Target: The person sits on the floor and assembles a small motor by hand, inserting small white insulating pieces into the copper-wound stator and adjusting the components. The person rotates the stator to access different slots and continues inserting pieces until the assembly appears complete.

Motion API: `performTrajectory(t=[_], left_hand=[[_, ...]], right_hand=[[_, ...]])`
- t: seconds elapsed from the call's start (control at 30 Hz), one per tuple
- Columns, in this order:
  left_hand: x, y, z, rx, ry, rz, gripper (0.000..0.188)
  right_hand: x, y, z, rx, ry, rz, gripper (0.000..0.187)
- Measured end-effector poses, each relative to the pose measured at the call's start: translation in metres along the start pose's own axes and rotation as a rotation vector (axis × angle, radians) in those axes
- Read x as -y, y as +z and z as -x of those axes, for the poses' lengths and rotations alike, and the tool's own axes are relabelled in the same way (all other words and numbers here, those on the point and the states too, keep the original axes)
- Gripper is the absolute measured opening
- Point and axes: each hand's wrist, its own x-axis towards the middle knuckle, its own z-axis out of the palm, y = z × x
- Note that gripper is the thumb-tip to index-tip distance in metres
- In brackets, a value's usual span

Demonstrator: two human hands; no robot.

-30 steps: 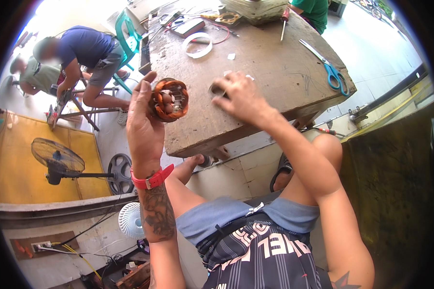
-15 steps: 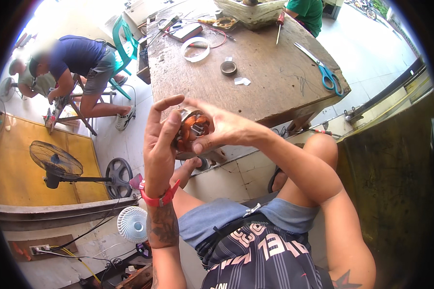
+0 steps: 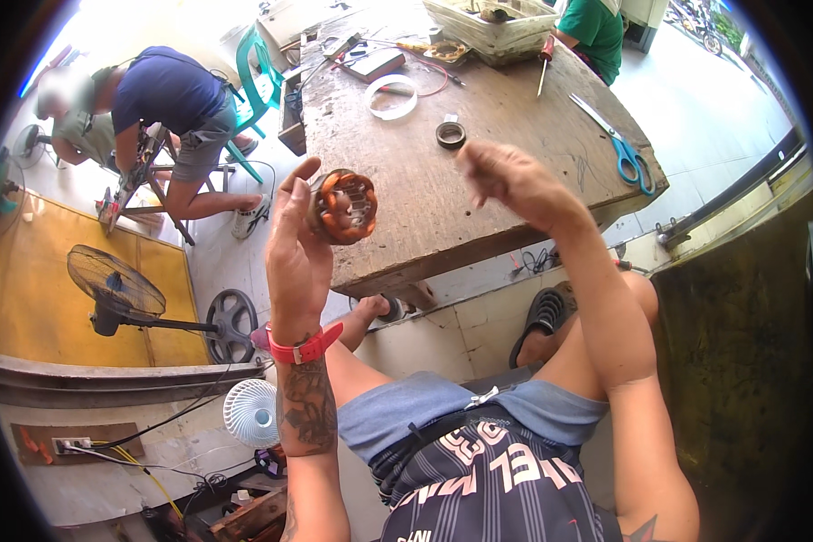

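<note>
My left hand [image 3: 296, 237] grips a copper-wound stator [image 3: 347, 208]; my right hand [image 3: 522, 185] curls, grip indeterminable; a pale tray [image 3: 513, 40] on the desk [image 3: 506, 99] contains a dark item [image 3: 497, 15].

You sit in what looks like a repair workshop: the scuffed wooden bench [image 3: 515, 122] before you bears a red-handled screwdriver [image 3: 546, 54] and scissors [image 3: 617, 136], your left hand [image 3: 298, 244] holds a copper-wound motor part [image 3: 345, 208], and a co-worker [image 3: 167, 95] stoops nearby.

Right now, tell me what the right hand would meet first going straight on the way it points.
For the right hand, probably the dark ring-shaped roll on the wooden table; depth is unclear, so it may pass above.
</note>
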Motion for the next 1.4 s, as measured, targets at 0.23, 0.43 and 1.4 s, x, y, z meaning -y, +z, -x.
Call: performTrajectory(t=[0.23, 0.43, 1.4], left_hand=[[0.055, -0.005, -0.007, 0.072, -0.007, -0.333, 0.054], [0.093, -0.007, -0.010, 0.088, -0.037, -0.390, 0.069], [0.114, 0.002, 0.024, -0.163, 0.241, -1.226, 0.046]], right_hand=[[0.026, 0.028, 0.020, -0.603, -0.422, 0.799, 0.029], [-0.054, 0.073, 0.014, -0.264, -0.352, 0.931, 0.049], [-0.074, 0.079, 0.008, -0.215, -0.491, 1.369, 0.038]])
